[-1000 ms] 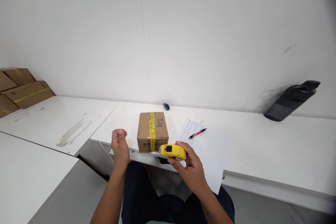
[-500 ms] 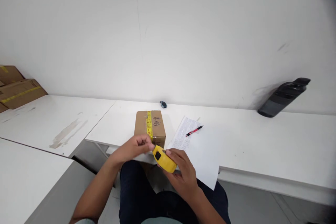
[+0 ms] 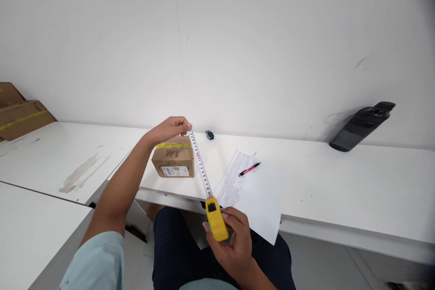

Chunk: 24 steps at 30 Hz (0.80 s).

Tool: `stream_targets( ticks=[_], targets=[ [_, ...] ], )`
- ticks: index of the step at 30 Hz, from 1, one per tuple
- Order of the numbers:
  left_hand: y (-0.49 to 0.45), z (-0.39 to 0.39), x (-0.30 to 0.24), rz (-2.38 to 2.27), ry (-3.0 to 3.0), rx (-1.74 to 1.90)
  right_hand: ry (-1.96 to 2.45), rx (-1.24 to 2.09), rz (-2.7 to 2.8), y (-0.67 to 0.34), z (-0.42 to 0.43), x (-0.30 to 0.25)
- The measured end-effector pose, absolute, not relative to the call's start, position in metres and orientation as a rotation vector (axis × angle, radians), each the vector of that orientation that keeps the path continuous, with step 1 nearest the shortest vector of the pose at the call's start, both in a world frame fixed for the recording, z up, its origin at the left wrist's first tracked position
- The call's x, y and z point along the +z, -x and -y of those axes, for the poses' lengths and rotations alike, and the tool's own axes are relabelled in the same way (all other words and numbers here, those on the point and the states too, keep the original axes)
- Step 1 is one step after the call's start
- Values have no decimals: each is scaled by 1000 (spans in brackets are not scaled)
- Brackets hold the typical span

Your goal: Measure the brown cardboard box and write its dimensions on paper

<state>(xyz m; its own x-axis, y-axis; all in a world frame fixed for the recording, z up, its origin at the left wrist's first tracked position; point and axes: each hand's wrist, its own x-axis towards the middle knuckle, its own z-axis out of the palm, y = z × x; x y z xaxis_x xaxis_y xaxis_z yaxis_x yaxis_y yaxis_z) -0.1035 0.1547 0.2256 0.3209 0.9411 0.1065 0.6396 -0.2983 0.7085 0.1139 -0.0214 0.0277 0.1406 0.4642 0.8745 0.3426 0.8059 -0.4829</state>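
Note:
My right hand [image 3: 234, 242] grips a yellow tape measure [image 3: 216, 219] just in front of the table's near edge. Its white blade [image 3: 200, 165] runs up and away to my left hand [image 3: 171, 128], which pinches the blade's end above the far side of a small cardboard box [image 3: 174, 161]. The box has yellow tape on top and a white label on its near face. It stands on the white table [image 3: 322, 186], just left of the blade.
A printed sheet of paper [image 3: 253, 195] with a red pen [image 3: 249, 169] lies right of the box and overhangs the table edge. A small dark object [image 3: 210, 135] sits by the wall. A black bottle [image 3: 362, 126] leans at the right. Cardboard boxes [image 3: 20, 115] are stacked far left.
My left hand took the blade's end at the tape measure and pulled it out, up and away over the box. The box now shows a labelled side face toward me.

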Motion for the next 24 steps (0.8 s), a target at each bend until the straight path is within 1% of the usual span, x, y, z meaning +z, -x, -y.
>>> stream_targets(
  ticks=[4,8,11,14,16,18,21,24],
  targets=[
    [104,-187,210,-1507,-2103,635,776,232,1392,-105,18,24],
    [125,-205,190,-1662,-2025,722,740,280,1487,-104,17,14],
    [161,-188,181,-1730,-1871,1001,768,333,1514,-122,-5,6],
    [206,-155,168,-1720,-1649,1260,946,572,1372,-153,-58,10],
    [230,-133,156,-1685,-1506,1310,930,766,1293,-170,-103,22],
    [243,-116,143,-1680,-1395,1285,904,860,1329,-179,-142,36],
    [244,-101,125,-1788,-1350,1258,994,846,1502,-172,-174,50],
    [232,-103,116,-1880,-1391,1307,988,749,1664,-151,-175,50]
  ],
)
